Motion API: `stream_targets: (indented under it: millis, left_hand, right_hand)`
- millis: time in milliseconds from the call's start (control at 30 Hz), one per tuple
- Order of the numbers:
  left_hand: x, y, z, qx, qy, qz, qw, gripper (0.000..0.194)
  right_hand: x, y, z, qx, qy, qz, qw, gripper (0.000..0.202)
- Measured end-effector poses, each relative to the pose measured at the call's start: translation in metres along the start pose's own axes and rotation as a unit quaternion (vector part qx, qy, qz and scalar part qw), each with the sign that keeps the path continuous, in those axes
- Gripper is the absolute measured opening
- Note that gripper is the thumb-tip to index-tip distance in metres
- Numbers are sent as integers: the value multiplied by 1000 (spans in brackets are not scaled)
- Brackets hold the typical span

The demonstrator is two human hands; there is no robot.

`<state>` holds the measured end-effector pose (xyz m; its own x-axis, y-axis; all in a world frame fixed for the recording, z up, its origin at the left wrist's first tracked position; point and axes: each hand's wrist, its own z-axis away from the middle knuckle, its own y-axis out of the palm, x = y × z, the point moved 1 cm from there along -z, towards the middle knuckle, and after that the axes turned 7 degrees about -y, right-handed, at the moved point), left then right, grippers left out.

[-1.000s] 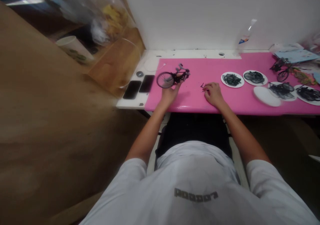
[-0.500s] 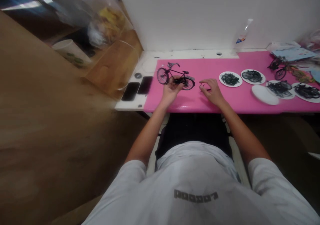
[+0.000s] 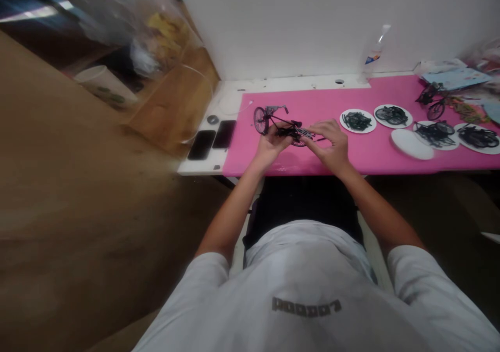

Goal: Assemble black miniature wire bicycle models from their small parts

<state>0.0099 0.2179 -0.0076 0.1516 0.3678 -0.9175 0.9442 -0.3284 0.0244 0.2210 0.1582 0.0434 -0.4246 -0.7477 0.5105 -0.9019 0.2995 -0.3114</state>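
Observation:
My left hand is closed round the middle of a black miniature bicycle, below its frame. The bike leans, with its front wheel and handlebar toward the far left and its grey rear rack toward me. At the rear end, by the rack and back wheel, my right hand has its thumb and fingers pinched together. A small thin black part sticks out from these fingers; its exact kind is too small to make out. The fingers partly hide the rear wheel.
On the pink table cover, white plates of black parts, including one plate, stand to the right. A white lid-like disc overlaps one. Another miniature bicycle is at far right. Two dark phones lie left; a clear bottle stands behind.
My right hand has moved left to the bicycle's rear, bringing the thin black part with it. The bicycle has tilted and turned in my left hand, its rear coming toward me.

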Motion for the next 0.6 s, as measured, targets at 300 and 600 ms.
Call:
stream_targets:
  millis: [300,600]
  left_hand:
    - [-14,-6,-3,2,-48,44,998,75]
    - [-8,-14,-7,-142,-47,13,989,49]
  right_hand:
    - [-10,-2,-3,-45,56,2,997,29]
    - [-38,-8,-7,-47,126,-70,988,39]
